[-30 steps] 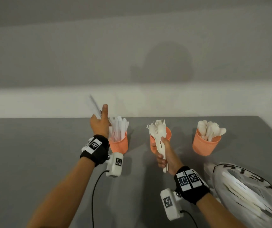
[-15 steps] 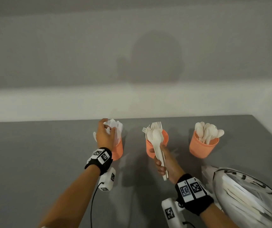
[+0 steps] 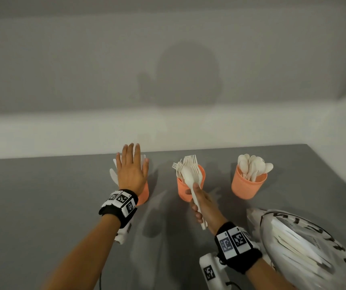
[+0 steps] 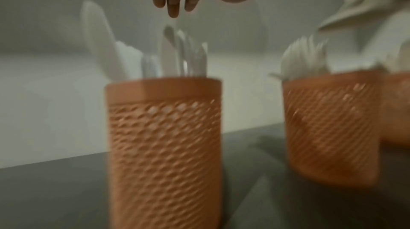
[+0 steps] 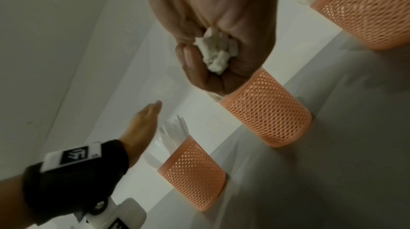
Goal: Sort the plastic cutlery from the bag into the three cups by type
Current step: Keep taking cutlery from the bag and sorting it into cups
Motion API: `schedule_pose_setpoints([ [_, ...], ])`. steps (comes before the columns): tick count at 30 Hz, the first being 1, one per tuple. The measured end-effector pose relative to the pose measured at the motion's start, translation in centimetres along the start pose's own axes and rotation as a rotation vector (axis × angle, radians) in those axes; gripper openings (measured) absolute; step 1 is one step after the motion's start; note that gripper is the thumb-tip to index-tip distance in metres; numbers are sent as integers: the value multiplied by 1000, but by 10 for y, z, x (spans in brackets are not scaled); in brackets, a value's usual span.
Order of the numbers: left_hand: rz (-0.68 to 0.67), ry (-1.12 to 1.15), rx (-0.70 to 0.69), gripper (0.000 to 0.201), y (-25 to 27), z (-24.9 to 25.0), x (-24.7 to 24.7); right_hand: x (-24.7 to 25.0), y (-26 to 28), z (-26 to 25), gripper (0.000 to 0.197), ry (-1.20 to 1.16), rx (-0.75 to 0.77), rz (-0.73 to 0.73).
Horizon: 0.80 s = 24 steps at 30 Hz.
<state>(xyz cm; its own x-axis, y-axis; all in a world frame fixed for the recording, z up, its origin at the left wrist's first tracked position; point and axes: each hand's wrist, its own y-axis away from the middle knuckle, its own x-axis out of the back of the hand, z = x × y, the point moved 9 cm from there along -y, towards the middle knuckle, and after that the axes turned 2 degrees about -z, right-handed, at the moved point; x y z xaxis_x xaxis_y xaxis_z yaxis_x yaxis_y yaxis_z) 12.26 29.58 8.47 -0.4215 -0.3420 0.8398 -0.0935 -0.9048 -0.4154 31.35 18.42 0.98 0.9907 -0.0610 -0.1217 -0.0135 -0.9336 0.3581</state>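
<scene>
The left hand (image 3: pixel 131 171) is hovering flat, fingers straight, over the left cup (image 3: pixel 143 194) of knives (image 3: pixel 113 174) on the grey desk (image 3: pixel 42 206). The right hand (image 3: pixel 203 203) is gripping a bundle of cutlery (image 3: pixel 190 178), a spoon bowl foremost, in front of the middle cup (image 3: pixel 185 190) of forks (image 3: pixel 189 161). The right cup (image 3: pixel 246 188) is holding spoons (image 3: pixel 252 167), and the bag (image 3: pixel 306 248) of cutlery is lying at the near right.

From head height we look forward and down over the grey table (image 3: pixel 42 206). Our left wrist view sits low, close to the knife cup (image 4: pixel 164 145); our right wrist view, tilted, shares it (image 5: pixel 193 173).
</scene>
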Motion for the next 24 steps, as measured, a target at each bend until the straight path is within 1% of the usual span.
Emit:
schedule_pose_setpoints([
  [1, 54, 95, -7, 64, 4, 10, 10, 1, -1, 0, 43, -6, 7, 10],
  [2, 78, 218, 0, 59, 10, 21, 18, 2, -1, 0, 41, -16, 13, 20],
  [4, 36, 481, 59, 49, 25, 41, 21, 3, 1, -3, 35, -40, 44, 47],
  [6, -76, 694, 182, 40, 41, 57, 9, 1, 3, -10, 25, -21, 133, 67],
  [8, -248, 826, 329, 42, 59, 71, -18, -2, 4, -18, 16, 82, 227, 100],
  [9, -321, 873, 376, 46, 68, 78, -29, -3, 5, -18, 15, 151, 251, 118],
  [10, -366, 912, 392, 50, 76, 86, -38, -5, 4, -16, 16, 214, 263, 122],
  [11, -385, 941, 383, 52, 81, 93, -44, -6, 5, -13, 18, 255, 260, 118],
  [14, -389, 945, 362, 36, 87, 104, -48, -5, 11, -5, 20, 232, 207, 92],
  [17, -485, 986, 429, 32, 93, 105, -53, -3, 18, -3, 11, 138, 165, 39],
  [20, -567, 1067, 496, 28, 103, 111, -53, -2, 25, -3, 20, 146, 171, 20],
  [22, -547, 1159, 524, 29, 107, 116, -51, -2, 30, -5, 18, 215, 189, 36],
  [24, -480, 1195, 544, 38, 109, 118, -50, -4, 32, -4, 21, 307, 219, 58],
])
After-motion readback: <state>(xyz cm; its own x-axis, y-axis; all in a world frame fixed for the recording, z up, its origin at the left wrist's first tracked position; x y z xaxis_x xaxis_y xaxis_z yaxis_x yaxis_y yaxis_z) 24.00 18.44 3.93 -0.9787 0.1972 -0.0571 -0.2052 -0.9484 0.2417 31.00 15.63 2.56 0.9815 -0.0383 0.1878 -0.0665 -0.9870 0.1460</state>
